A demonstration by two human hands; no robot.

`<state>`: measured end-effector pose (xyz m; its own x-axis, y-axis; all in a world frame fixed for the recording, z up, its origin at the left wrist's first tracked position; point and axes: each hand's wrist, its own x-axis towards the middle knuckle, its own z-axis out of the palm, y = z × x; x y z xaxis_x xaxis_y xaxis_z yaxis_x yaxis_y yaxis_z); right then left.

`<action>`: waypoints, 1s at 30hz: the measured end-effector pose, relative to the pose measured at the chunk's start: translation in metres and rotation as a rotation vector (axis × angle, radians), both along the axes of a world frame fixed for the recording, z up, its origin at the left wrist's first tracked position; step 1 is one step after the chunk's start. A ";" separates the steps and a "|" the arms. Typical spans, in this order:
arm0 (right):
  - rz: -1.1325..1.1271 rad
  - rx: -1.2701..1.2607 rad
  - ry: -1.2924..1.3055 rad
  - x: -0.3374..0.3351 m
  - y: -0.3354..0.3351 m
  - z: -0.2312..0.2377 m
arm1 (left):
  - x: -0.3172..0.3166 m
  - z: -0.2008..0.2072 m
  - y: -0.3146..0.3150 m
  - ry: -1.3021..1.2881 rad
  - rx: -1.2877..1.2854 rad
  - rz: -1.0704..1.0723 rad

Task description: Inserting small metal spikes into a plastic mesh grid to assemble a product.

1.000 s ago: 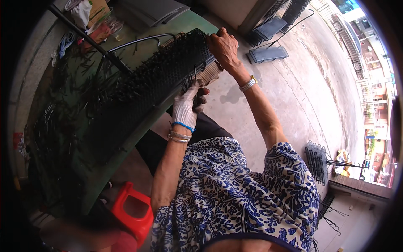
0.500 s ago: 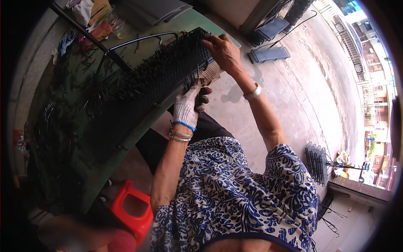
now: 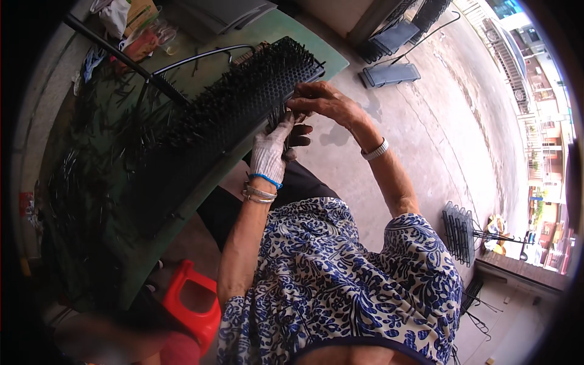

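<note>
Slim, straight black rods (image 3: 277,116), probably light and stiff, suit an end grip: the white-gloved left hand (image 3: 272,147) pinches a bunch, while whether the bare right hand (image 3: 326,101) grips any is unclear.

Has a pale concrete floor (image 3: 420,146), marked by long cracks and a dark stain (image 3: 334,137), under a green table (image 3: 328,59) and a red plastic stool (image 3: 204,323). Opens at right onto strong daylight, with white railings (image 3: 533,143) and buildings (image 3: 552,188) beyond. Falls into deep shadow toward the lower left.
</note>
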<state>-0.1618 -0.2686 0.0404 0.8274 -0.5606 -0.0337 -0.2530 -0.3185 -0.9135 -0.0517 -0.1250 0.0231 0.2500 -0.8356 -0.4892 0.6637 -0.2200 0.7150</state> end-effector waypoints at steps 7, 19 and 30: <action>0.046 0.159 0.229 0.004 -0.005 0.006 | 0.004 -0.002 0.000 -0.014 -0.012 -0.066; -0.165 0.147 -0.134 -0.009 -0.015 0.013 | 0.014 -0.025 -0.006 0.034 0.001 0.046; -0.559 -0.357 -0.292 0.004 -0.055 0.002 | 0.009 -0.039 -0.010 0.265 -0.073 0.110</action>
